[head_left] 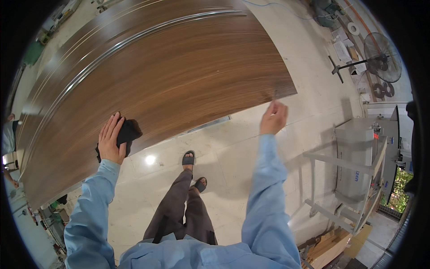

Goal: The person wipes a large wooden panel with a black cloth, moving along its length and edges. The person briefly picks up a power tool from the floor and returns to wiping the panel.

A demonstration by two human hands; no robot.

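A wide brown wood-grain panel (188, 71) spans the upper left and middle, with long shiny metal strips (121, 43) along its far part. My left hand (111, 140) rests near the panel's close edge, fingers stretched over a bunched black cloth (130, 132) and pressing it to the surface. At the panel's near right corner is my right hand (273, 118), its fingers curled together close to the edge. Whether anything sits between those fingers is too small and blurred to tell.
A pedestal fan (380, 58) stands at the upper right. Farther down that side are a metal frame (340, 163), a large grey box (351, 134) and stacked boards (329, 251). Another person's sleeve (9, 136) shows at the far left. Pale tiles (228, 188) cover the floor.
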